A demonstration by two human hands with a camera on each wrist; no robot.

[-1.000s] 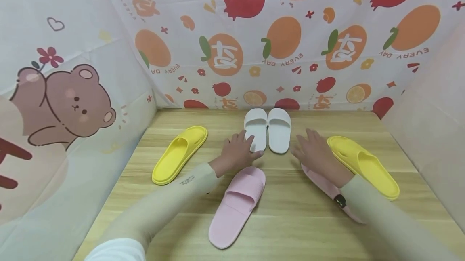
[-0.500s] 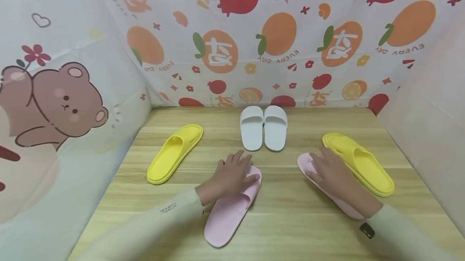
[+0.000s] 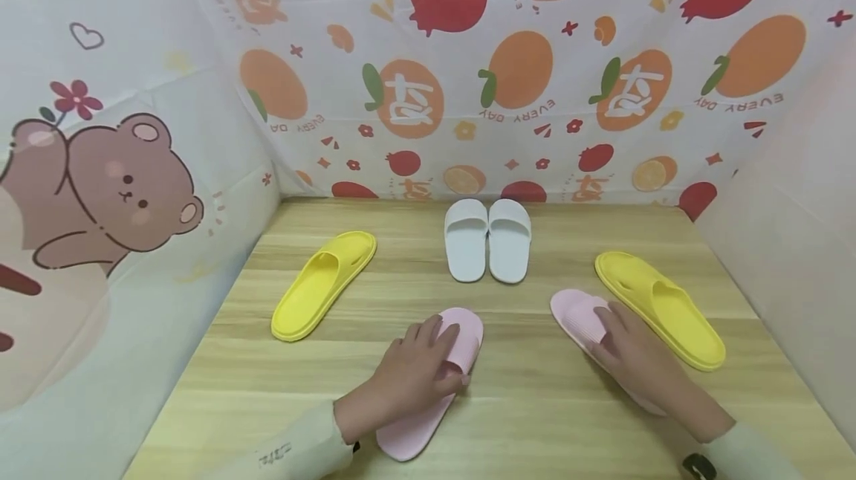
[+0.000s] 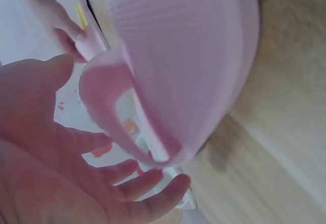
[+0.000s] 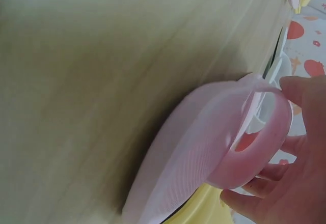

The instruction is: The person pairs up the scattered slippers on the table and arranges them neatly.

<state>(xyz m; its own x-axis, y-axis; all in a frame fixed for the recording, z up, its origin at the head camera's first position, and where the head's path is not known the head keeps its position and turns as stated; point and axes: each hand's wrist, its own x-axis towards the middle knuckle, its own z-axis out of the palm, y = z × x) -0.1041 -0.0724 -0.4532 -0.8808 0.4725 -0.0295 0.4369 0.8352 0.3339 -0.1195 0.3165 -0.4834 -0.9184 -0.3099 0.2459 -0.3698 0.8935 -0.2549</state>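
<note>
The left hand (image 3: pixel 411 372), fingers spread, was positioned over the left pink slide slipper (image 3: pixel 468 342), hiding its midsection. The right hand (image 3: pixel 635 354) spanned the strap (image 5: pixel 254 158) of the right pink slide slipper (image 3: pixel 580 313), largely concealing its sole; whether thumb and fingers pinched could not be determined. Both slippers lay on the wood-grain surface (image 3: pixel 521 420).

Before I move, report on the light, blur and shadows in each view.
Head view: fairly even light, white slippers reasonably crisp; left wrist view: soft and hazy, the near pink slipper filling much of the frame, upper left washed out; right wrist view: wooden surface blurred, with a dark shadow along the other pink slipper.
</note>
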